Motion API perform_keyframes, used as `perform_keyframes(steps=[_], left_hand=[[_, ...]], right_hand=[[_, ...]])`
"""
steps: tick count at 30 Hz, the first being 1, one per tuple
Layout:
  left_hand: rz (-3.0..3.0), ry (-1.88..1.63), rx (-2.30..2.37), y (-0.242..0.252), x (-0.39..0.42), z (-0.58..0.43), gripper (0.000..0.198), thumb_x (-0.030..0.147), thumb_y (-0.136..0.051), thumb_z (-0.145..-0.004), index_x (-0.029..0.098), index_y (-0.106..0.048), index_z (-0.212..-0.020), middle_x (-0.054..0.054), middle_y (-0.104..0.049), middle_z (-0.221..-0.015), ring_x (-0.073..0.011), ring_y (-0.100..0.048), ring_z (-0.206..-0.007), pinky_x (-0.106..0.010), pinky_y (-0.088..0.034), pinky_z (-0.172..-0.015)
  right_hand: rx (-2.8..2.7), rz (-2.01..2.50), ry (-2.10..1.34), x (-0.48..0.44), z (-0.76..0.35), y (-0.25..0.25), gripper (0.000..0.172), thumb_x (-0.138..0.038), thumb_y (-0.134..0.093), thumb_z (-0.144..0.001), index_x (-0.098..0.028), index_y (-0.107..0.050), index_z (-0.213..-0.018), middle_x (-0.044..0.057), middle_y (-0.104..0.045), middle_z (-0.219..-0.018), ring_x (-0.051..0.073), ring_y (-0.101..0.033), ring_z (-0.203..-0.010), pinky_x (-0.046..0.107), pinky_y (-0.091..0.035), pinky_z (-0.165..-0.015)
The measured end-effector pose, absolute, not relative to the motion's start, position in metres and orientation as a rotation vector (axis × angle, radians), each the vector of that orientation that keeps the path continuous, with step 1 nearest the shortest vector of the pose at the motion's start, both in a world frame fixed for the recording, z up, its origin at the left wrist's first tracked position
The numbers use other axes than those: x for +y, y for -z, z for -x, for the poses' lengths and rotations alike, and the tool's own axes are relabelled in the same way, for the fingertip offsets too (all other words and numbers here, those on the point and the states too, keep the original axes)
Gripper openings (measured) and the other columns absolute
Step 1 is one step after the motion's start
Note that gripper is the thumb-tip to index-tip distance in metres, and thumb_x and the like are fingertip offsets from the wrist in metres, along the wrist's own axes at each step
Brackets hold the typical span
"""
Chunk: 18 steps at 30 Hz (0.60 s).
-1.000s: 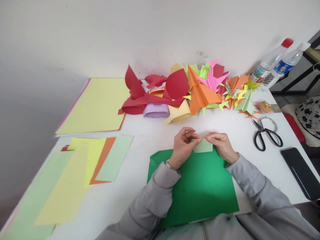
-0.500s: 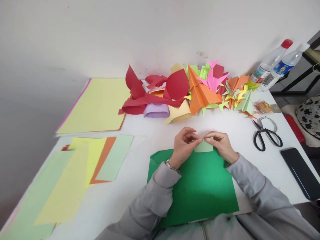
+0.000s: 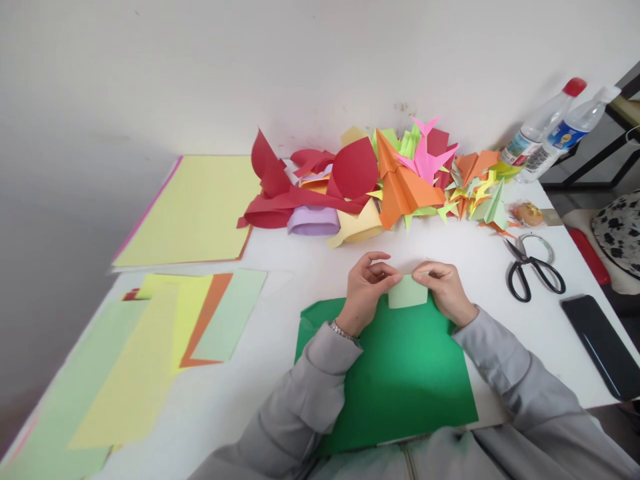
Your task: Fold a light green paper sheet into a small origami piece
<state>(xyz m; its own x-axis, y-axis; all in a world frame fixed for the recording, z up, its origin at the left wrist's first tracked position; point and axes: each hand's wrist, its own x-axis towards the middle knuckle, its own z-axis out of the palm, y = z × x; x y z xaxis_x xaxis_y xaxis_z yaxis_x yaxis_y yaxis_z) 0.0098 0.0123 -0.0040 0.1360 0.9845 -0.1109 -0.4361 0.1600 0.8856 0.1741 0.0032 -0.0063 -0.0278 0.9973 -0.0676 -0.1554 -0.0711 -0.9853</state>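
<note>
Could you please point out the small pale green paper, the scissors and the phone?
Small pale green paper (image 3: 408, 293), head view, middle of its face.
Scissors (image 3: 525, 259), head view, near the pivot.
Phone (image 3: 601, 347), head view, middle of its dark face.

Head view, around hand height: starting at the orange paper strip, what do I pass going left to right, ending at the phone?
Orange strip, pale green strip, left hand, small pale green paper, right hand, scissors, phone.

Two bottles stand beyond a black phone
</note>
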Motion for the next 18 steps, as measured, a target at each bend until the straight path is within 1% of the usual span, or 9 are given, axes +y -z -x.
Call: perform_keyframes(steps=[3,6,14,18], left_hand=[[-0.792,-1.208,0.83,0.0038,0.0128,-0.009,0.039,0.018,-0.08,-0.062,0.018,-0.057,-0.093,0.003,-0.066,-0.061,-0.0083,-0.056,-0.055,-0.02,-0.042,-0.057],[-0.763,-1.221,0.852,0.0028,0.0134,-0.0094,0.04,0.018,-0.081,-0.059,0.017,-0.058,-0.091,0.005,-0.065,-0.057,-0.0074,-0.055,-0.052,-0.02,-0.042,-0.056],[-0.689,-1.285,0.961,0.0016,0.0135,-0.012,0.045,0.016,-0.085,-0.05,0.018,-0.056,-0.085,0.006,-0.065,-0.052,-0.0088,-0.057,-0.048,-0.022,-0.045,-0.057],[-0.684,-1.285,0.943,0.0028,0.0135,-0.0117,0.042,0.017,-0.085,-0.049,0.017,-0.058,-0.08,0.006,-0.064,-0.05,-0.0083,-0.056,-0.046,-0.021,-0.046,-0.055]], right_hand=[[-1.036,1.127,-1.368,0.0035,-0.175,0.0063,0.01,-0.03,-0.079,-0.064,-0.023,-0.073,-0.066,-0.002,-0.066,-0.066,0.012,-0.053,-0.06,0.027,-0.041,-0.059],[-1.039,1.14,-1.356,0.0035,-0.1755,0.0071,0.011,-0.03,-0.08,-0.063,-0.022,-0.073,-0.065,-0.001,-0.066,-0.066,0.013,-0.053,-0.061,0.028,-0.041,-0.059],[-1.054,1.157,-1.333,0.0044,-0.1755,0.0079,0.013,-0.032,-0.08,-0.062,-0.022,-0.073,-0.065,0.0,-0.067,-0.067,0.014,-0.053,-0.061,0.028,-0.042,-0.059],[-1.043,1.155,-1.34,0.0041,-0.1756,0.0076,0.011,-0.031,-0.08,-0.062,-0.022,-0.073,-0.065,-0.001,-0.067,-0.066,0.013,-0.053,-0.061,0.027,-0.041,-0.059]])
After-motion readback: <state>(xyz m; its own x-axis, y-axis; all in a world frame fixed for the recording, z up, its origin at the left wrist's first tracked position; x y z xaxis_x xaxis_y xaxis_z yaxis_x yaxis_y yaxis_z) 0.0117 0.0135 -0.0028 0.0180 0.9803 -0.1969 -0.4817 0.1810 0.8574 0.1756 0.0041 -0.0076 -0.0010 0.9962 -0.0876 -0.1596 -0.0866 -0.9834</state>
